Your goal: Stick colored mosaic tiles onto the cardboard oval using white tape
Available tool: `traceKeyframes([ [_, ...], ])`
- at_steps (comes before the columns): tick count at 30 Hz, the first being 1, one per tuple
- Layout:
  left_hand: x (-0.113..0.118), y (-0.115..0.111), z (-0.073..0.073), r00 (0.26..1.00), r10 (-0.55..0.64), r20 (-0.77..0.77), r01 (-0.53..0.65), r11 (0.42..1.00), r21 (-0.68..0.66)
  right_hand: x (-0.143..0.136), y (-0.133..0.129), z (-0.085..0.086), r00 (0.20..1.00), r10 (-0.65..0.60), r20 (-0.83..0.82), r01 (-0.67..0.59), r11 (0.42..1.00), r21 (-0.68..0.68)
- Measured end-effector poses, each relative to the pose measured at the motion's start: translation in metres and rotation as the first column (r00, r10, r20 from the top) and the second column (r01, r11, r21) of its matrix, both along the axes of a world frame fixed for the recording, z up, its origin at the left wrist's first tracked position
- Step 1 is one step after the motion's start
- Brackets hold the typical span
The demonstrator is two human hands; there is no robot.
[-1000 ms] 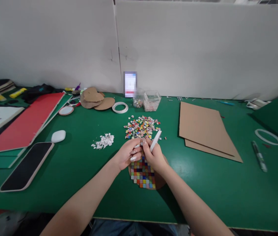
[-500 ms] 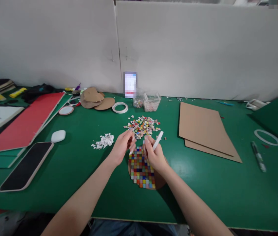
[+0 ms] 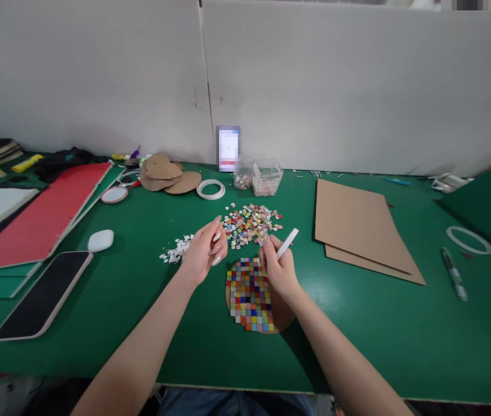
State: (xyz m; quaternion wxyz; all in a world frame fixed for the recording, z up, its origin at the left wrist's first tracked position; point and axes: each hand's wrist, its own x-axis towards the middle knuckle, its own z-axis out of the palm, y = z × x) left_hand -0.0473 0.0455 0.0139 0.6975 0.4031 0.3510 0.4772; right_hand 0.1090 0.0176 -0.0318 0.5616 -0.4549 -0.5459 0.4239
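Observation:
A round cardboard disc (image 3: 283, 315) lies before me, its left and middle part covered with rows of small coloured mosaic tiles (image 3: 249, 297). My right hand (image 3: 280, 268) is closed round a slim white stick-like tool (image 3: 287, 244) and hovers over the disc's upper right. The tool's tip is hidden by the fingers. Up and left of the disc, my left hand (image 3: 204, 251) is closed with curled fingers; whatever they may hold cannot be made out. Beyond the hands spreads a pile of loose mosaic tiles (image 3: 251, 222). White paper scraps (image 3: 176, 251) lie beside my left hand, partly covered by it.
Behind the tiles stand a clear box (image 3: 266, 178), a clear cup (image 3: 242, 176) and a lit phone (image 3: 228, 147). A roll of white tape (image 3: 210, 189) and cardboard discs (image 3: 184, 182) lie left of them. Cardboard sheets (image 3: 358, 225) are at right, a dark phone (image 3: 45, 294) at left.
My left hand has moved left, away from the disc and over the edge of the paper scraps. My right hand has shifted slightly right with the white tool.

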Motion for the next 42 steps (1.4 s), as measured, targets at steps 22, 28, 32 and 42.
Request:
traceKeyframes([
  [22, -0.041, 0.010, 0.005, 0.964, 0.058, -0.261, -0.016, 0.987, 0.158, 0.005, 0.005, -0.007, 0.997, -0.058, 0.056, 0.057, 0.998, 0.011],
  [28, -0.064, 0.012, -0.003, 0.708, 0.290, -0.644, -0.047, 0.929, 0.367, 0.006, 0.005, -0.009, 0.995, -0.079, 0.069, 0.078, 0.997, 0.008],
  [32, -0.070, 0.009, -0.005, 0.540, 0.390, -0.746, 0.002, 0.886, 0.465, 0.008, 0.006, -0.009, 0.997, -0.073, 0.039, 0.074, 0.997, -0.011],
  [42, -0.092, 0.012, -0.007, 0.200, 0.313, -0.929, 0.115, 0.934, 0.339, 0.008, 0.004, -0.006, 0.994, -0.092, -0.059, 0.088, 0.994, -0.065],
])
